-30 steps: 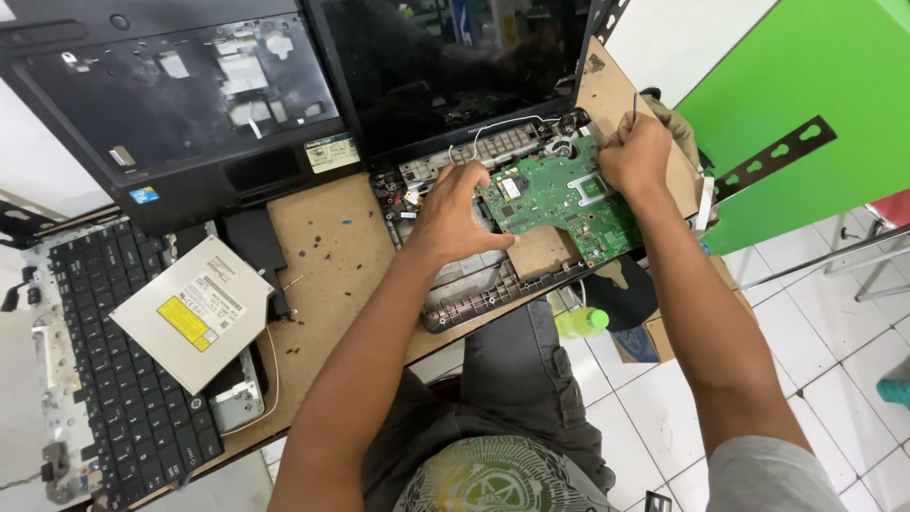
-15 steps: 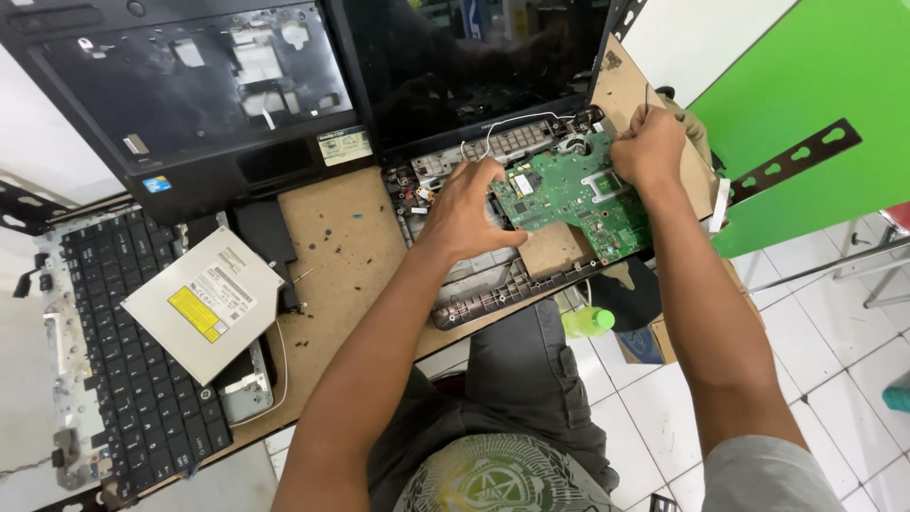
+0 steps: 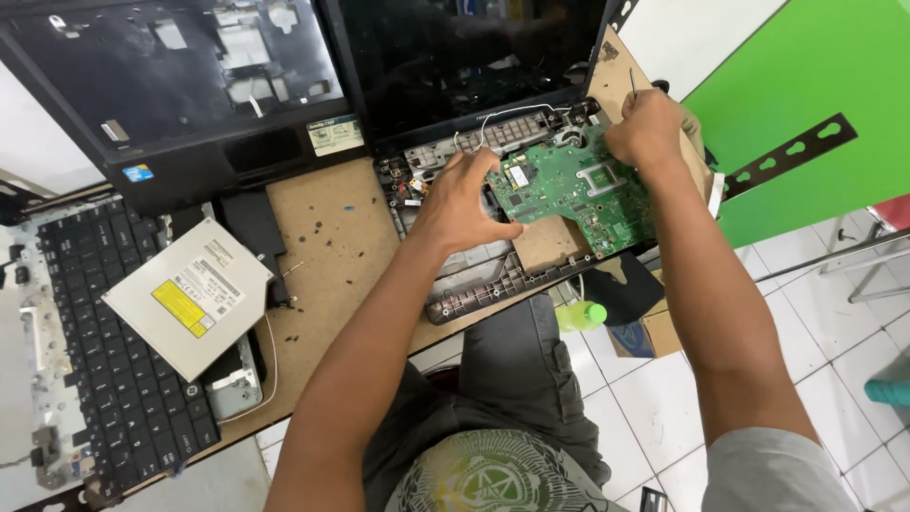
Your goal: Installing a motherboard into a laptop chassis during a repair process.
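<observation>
A green laptop motherboard [image 3: 578, 190] lies tilted in the black bottom case [image 3: 474, 284] of an opened laptop on a brown work board [image 3: 332, 246]. My left hand [image 3: 464, 204] grips the motherboard's left edge, fingers curled over it. My right hand [image 3: 649, 128] holds the board's far right corner, with a thin metal tool sticking up from the fist. A white cable [image 3: 517, 114] runs along the hinge area behind the board. The dark laptop screen [image 3: 464, 57] stands just beyond.
A black palmrest cover [image 3: 180, 85] lies at the upper left. A silver optical drive [image 3: 190, 294] rests on a loose black keyboard [image 3: 104, 351]. Small screws dot the work board. A green panel [image 3: 815, 85] stands at the right; white tiled floor lies below.
The view has shifted slightly, and both hands have kept their hold on the motherboard. My right hand has drifted a little toward the board's far right corner.
</observation>
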